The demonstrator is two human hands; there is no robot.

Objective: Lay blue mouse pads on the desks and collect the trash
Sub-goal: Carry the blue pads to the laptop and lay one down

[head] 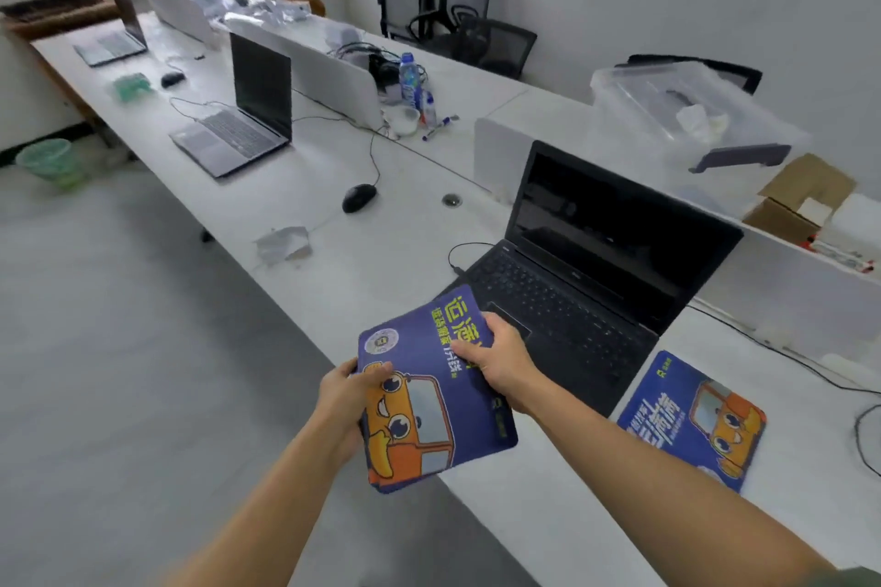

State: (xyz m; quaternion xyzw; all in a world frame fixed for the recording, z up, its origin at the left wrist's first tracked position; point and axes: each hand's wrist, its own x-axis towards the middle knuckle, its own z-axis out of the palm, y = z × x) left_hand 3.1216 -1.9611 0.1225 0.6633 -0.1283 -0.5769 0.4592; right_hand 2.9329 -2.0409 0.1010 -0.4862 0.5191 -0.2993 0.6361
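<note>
I hold a stack of blue mouse pads (429, 396) printed with an orange cartoon car, over the front edge of the long white desk (381, 262). My left hand (345, 400) grips the stack's left edge. My right hand (500, 362) grips its right edge, thumb on top. Another blue mouse pad (693, 419) lies flat on the desk to the right of a black laptop (572, 286). A crumpled piece of white paper trash (283, 244) lies near the desk's front edge, left of the laptop.
A black mouse (358, 197) with its cable sits beyond the paper. Two more open laptops (243, 119) (117, 33) stand further along the desk. Bottles (411, 81), a clear storage bin (686, 119) and a cardboard box (801, 205) sit behind the dividers. A green waste basket (45, 160) stands on the floor.
</note>
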